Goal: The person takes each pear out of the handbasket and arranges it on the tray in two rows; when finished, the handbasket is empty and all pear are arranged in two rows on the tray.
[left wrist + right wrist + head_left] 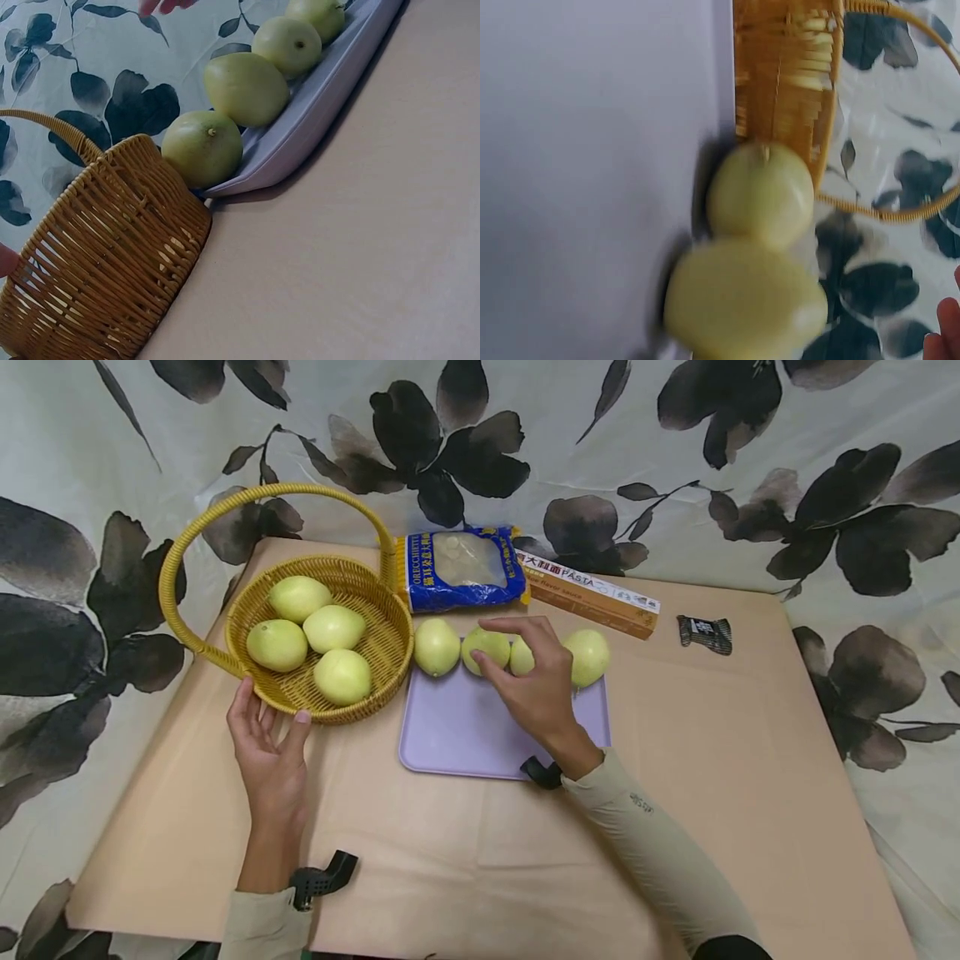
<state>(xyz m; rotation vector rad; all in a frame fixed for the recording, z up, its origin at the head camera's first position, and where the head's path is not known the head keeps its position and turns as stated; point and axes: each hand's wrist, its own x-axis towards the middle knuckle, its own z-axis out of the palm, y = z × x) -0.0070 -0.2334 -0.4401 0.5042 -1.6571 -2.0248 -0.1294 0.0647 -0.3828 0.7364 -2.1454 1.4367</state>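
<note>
My right hand hovers over a row of pale yellow-green, roundish fruits along the far edge of a lilac tray. Its thumb and forefinger stand apart, with nothing gripped between them. In the right wrist view its fingertips show at the lower right, near a large fruit. My left hand touches the near left side of a yellow wicker basket, fingers extended against the outer wall. Several similar fruits lie inside. The left wrist view shows the basket's woven side beside the tray.
Behind the tray lies a blue and yellow bag of orecchiette. A long pasta box slants to its right, and a small black wrapped packet lies farther right. The basket's tall handle arches up at the left. Floral cloth hangs behind the table.
</note>
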